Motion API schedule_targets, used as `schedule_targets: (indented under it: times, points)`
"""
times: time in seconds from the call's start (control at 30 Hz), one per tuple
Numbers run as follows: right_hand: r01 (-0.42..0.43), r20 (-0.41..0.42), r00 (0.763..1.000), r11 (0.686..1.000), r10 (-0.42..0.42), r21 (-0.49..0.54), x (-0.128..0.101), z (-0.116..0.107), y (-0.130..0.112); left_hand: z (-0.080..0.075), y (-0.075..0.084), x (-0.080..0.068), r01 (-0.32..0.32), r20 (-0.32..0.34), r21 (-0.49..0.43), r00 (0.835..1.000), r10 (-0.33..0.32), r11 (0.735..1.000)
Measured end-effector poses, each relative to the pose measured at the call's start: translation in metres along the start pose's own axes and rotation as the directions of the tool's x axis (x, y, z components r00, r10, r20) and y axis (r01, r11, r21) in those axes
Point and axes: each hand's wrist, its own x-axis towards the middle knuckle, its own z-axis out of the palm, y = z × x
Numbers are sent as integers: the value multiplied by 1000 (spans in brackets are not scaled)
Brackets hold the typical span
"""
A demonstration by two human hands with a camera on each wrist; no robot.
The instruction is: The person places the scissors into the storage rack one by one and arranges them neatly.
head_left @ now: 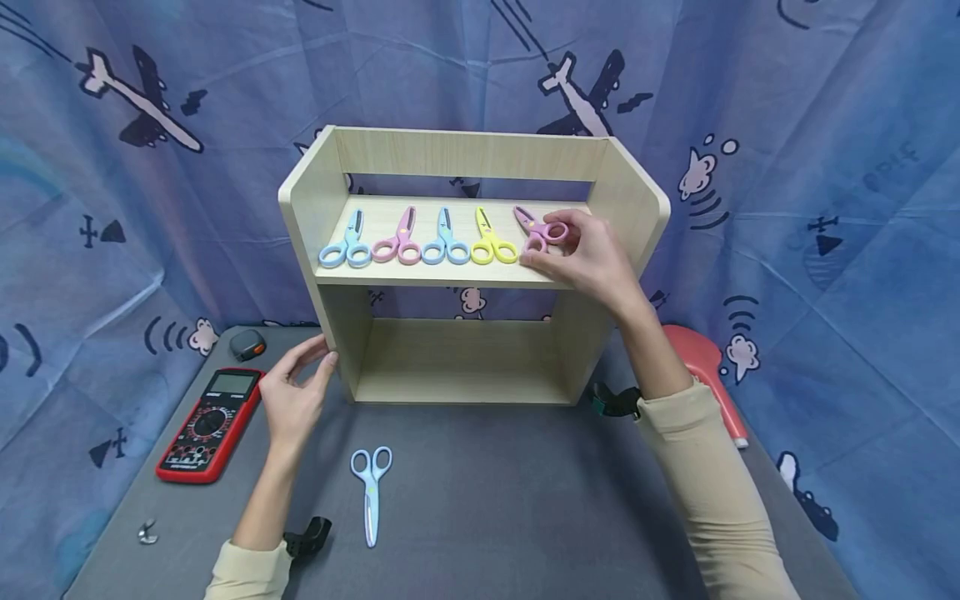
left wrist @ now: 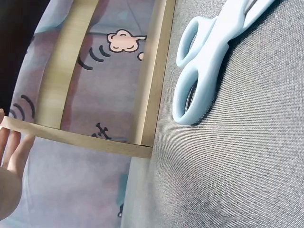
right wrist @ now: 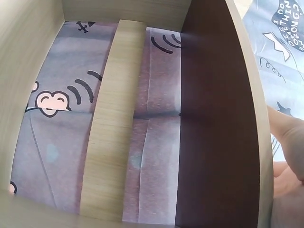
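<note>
My right hand (head_left: 592, 260) pinches the handle loops of purple-pink scissors (head_left: 529, 221) at the right end of the upper shelf (head_left: 442, 277). Those scissors sit at a slant, blades toward the back left. To their left stands a row with yellow scissors (head_left: 486, 237), blue scissors (head_left: 446, 238), pink scissors (head_left: 401, 238) and more blue scissors (head_left: 351, 242), tips toward the back. With fingers fairly straight, my left hand (head_left: 294, 392) touches the outer left side of the wooden rack (head_left: 337, 333). Light blue scissors (head_left: 371, 492) lie on the table, loops toward the rack.
Left of the rack lie a red multimeter (head_left: 212, 425), a small dark object (head_left: 247, 344) with an orange part and a small metal piece (head_left: 147, 532). A red object (head_left: 697, 358) lies behind my right forearm. Patterned blue cloth (head_left: 225, 100) hangs around the table.
</note>
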Motion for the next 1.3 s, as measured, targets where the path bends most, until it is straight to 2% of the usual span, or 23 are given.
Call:
schedule_targets:
  times: [0.33, 0.63, 1.03, 1.3]
  points:
    - [-16, 3, 1000, 992, 17, -122, 0, 2, -1, 0, 0, 0, 0, 2, 11, 1000, 0, 1000]
    - [-41, 43, 998, 984, 49, -173, 2, 2, -3, 0, 0, 0, 0, 2, 22, 1000, 0, 1000]
    - [-39, 65, 997, 983, 51, -182, 2, 1, -3, 0, 1, 1, -4, 3, 15, 1000, 4, 1000]
    - [-56, 26, 998, 989, 60, -134, -2, 0, -3, 0, 2, 1, -10, 4, 14, 1000, 10, 1000]
